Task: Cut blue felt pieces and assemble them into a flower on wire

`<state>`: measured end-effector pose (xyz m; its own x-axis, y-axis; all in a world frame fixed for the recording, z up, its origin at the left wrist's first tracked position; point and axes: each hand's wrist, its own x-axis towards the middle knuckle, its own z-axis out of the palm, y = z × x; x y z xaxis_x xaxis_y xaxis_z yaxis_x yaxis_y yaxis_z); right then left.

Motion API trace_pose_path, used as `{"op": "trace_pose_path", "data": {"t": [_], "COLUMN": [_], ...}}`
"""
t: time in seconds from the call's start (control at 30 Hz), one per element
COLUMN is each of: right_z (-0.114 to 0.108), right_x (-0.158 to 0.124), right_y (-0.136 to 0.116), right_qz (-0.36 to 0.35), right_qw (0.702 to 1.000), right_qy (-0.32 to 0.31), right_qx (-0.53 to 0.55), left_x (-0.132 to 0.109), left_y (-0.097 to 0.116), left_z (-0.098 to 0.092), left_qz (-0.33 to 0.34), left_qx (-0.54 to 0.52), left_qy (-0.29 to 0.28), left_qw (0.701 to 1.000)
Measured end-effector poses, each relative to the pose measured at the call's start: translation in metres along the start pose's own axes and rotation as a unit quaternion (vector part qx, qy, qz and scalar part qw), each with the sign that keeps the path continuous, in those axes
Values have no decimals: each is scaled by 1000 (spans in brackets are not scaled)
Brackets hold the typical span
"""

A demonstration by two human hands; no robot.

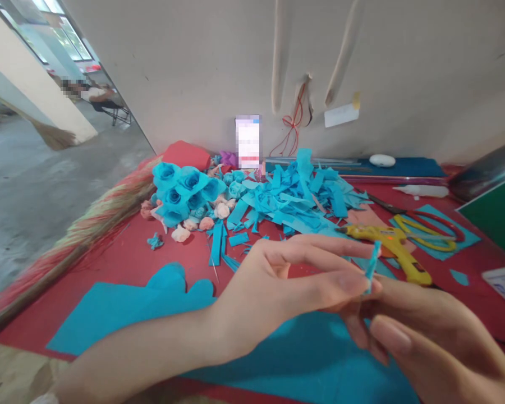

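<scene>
My left hand (273,286) reaches across from the left and pinches a narrow, rolled-looking strip of blue crepe paper (373,264) between thumb and fingers. The strip stands nearly upright above the fingertips. My right hand (429,331) meets it from the right, its curled fingers touching the left fingertips at the strip's lower end. What the right fingers hold there is hidden. Below both hands lies a large blue paper sheet (303,359). A yellow hot glue gun (393,247) lies just behind the right hand, beside yellow-and-red-handled scissors (433,227).
Blue paper flowers (189,182) and small pink and cream rosettes (222,210) are heaped at the back left. Blue paper scraps (294,193) pile beside them. A phone (248,140) leans on the wall. A broom (84,241) lies along the left edge. A person (99,95) sits far behind.
</scene>
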<state>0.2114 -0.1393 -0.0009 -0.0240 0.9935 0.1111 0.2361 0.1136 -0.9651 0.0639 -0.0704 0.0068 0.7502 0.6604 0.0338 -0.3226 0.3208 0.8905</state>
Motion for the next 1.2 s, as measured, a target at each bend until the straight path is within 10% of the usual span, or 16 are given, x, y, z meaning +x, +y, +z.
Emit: {"op": "trace_pose_path", "data": {"t": [0.37,1.2], "right_z": [6,23], "right_x": [-3,-6], "right_y": [-11,-14], "right_qz": [30,165], "right_qw": [996,975], "right_qy": [83,39], "right_qx": [14,144], "left_x": [-3,-3], "left_y": [1,3], "left_z": [1,-3], "left_qz": [112,80], "left_qx": [174,86], "left_qy": [29,21], "left_qw": [978,993]}}
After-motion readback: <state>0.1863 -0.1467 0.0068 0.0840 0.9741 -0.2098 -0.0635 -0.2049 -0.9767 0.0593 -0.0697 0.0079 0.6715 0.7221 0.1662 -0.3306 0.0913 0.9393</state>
